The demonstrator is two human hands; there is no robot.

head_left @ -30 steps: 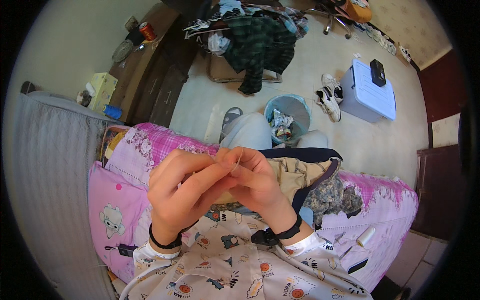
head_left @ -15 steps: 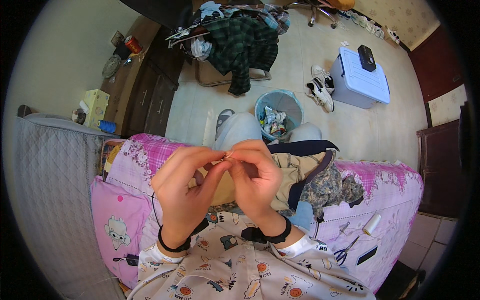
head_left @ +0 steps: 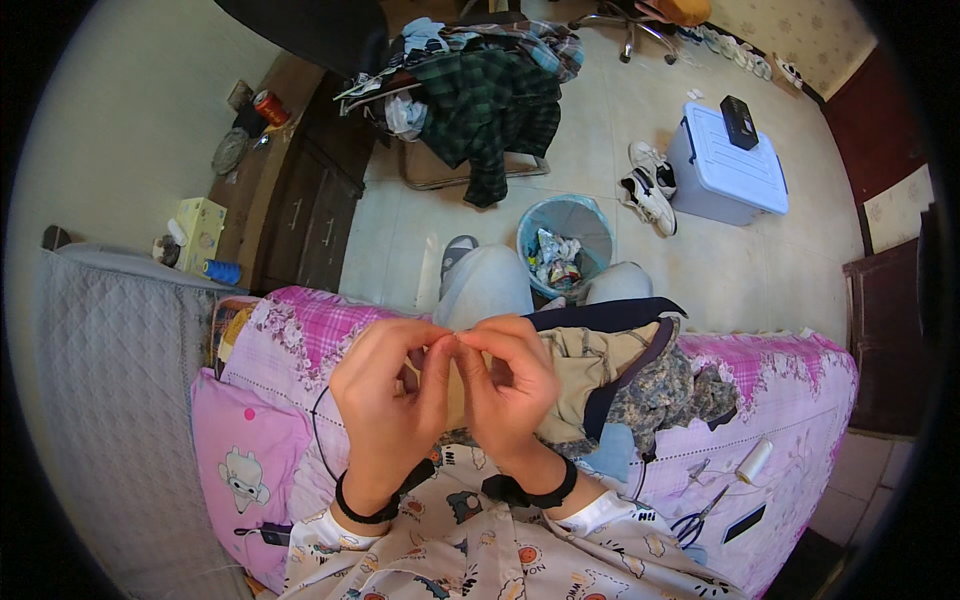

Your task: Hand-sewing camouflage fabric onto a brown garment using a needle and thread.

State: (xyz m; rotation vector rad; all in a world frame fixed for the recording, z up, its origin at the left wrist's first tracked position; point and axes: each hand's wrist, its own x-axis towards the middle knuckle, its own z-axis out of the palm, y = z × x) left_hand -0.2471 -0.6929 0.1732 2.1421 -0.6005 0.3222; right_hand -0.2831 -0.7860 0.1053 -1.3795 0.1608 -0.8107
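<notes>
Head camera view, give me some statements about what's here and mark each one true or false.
1. The left hand and right hand come together at the tips of their fingers. True.
2. The white thread spool is on the floor. False: it lies on the bedspread.
3. A black box sits on the blue storage bin. True.
4. The scissors lie on the pink pillow. False: they are near the white thread spool.
5. The trash bin holds crumpled wrappers. True.

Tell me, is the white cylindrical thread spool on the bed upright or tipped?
Tipped over: the white cylindrical spool lies lengthwise on the pink patterned bedsheet, its long side showing.
</notes>
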